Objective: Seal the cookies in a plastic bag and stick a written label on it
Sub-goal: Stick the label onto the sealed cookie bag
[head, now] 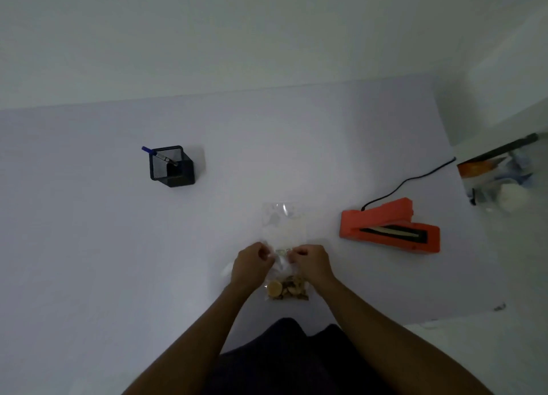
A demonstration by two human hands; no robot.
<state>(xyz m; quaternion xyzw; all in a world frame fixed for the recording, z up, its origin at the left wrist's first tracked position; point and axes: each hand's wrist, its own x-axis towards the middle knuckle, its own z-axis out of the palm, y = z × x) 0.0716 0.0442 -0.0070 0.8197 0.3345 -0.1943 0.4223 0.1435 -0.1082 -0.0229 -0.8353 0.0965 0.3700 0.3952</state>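
Note:
A clear plastic bag [284, 265] with several cookies [286, 289] in its lower end lies on the white table in front of me. My left hand [250, 264] pinches the bag's top edge on the left. My right hand [311, 262] pinches the same edge on the right. Both hands have their fingers curled round the plastic. Just beyond them lies a second clear bag [283, 225], flat, with a pale sheet inside or under it.
An orange heat sealer [388, 227] with a black cord stands open at the right. A black mesh pen holder [172, 166] with a blue pen [157, 154] sits at the back left. Cluttered items [498, 175] lie beyond the table's right edge.

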